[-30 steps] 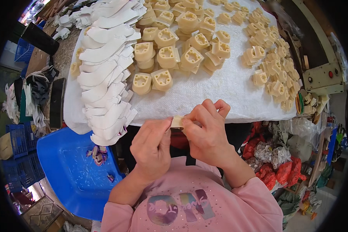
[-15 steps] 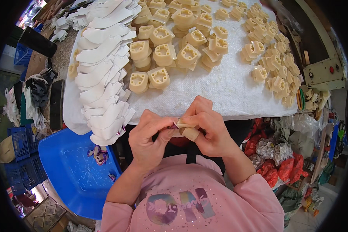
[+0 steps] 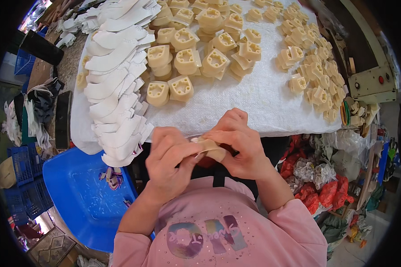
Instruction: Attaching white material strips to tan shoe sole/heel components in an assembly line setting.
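Just in front of the table edge, both hands hold a small curved tan piece point(image 3: 214, 152). My left hand point(image 3: 168, 160) pinches its left end between thumb and fingertips. Bent around the other end are the fingers of my right hand point(image 3: 238, 144), which cover much of it. On the table ahead stand several cream heel-shaped blocks point(image 3: 181, 88) with holes in their top faces, some stacked. A long overlapping row of thin white curved pieces point(image 3: 118, 95) lies to the left and hangs slightly over the near edge.
A white woven cloth point(image 3: 236, 107) covers the table. Smaller cream blocks point(image 3: 318, 71) crowd its right side. Below left, a blue basin point(image 3: 89, 209) holds a few purple-and-white scraps point(image 3: 112, 178). A dark phone-like slab point(image 3: 63, 120) lies at the left; red plastic bags point(image 3: 336, 191) sit at the right.
My left hand has shifted slightly and turned, and the purple edge at its fingertips no longer shows. The tan piece now spreads flatter between the hands. The rest stays put.
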A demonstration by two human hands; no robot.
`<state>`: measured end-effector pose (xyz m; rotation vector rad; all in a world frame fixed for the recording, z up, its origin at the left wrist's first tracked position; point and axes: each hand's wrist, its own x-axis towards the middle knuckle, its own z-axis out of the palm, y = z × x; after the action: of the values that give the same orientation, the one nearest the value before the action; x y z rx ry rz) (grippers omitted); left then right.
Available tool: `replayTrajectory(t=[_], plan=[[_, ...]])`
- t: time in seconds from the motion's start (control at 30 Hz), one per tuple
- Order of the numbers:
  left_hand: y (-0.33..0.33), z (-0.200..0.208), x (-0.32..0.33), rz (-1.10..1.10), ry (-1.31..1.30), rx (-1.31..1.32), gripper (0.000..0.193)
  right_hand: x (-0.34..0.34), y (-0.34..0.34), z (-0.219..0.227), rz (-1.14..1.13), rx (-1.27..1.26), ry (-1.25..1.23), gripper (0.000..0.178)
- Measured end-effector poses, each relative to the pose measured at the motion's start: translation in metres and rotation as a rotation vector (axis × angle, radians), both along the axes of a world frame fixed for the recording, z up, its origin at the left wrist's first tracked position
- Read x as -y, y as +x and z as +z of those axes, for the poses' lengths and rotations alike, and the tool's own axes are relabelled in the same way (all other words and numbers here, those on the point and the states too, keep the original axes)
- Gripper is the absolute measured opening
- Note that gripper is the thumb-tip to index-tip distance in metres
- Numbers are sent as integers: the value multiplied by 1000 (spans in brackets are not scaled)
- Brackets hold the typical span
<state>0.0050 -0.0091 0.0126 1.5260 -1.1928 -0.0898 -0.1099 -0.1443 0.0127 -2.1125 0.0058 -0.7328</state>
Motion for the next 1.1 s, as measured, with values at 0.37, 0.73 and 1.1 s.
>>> replayTrajectory(t=[0.37,0.73,1.1], plan=[[10,-2,0,124,-253,-19,32,-24,-10,-17,-40,-167,841,25],[-7,-7,2,2,-90,397,23,-39,-25,-9,-65,11,1193,23],[-7,-8,5,6,86,361,22,-22,-16,3,-144,-252,333,31]])
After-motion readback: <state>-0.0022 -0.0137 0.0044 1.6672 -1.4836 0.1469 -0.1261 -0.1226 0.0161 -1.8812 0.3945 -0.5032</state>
